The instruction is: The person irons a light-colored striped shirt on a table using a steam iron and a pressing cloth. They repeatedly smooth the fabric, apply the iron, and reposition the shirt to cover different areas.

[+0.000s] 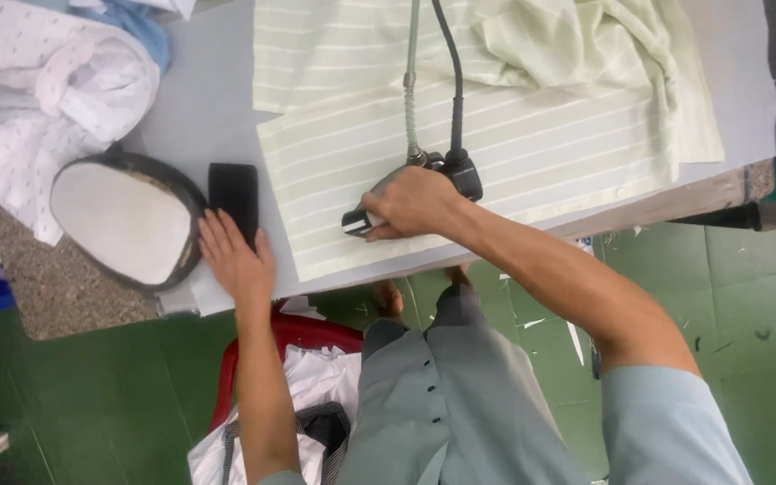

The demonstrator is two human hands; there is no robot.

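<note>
A pale grey padded surface [199, 108] carries a light green striped cloth [532, 144], spread flat across its middle and bunched into folds toward the far right corner. A steam iron [433, 175] stands on that cloth, while a black rectangular pad [233, 190] lies on the bare grey part just left of the cloth's edge. At the left end an oval white pressing pad with a dark rim [123, 220] juts past the edge, and white dotted garments [38, 90] are heaped at the far left corner.
</note>
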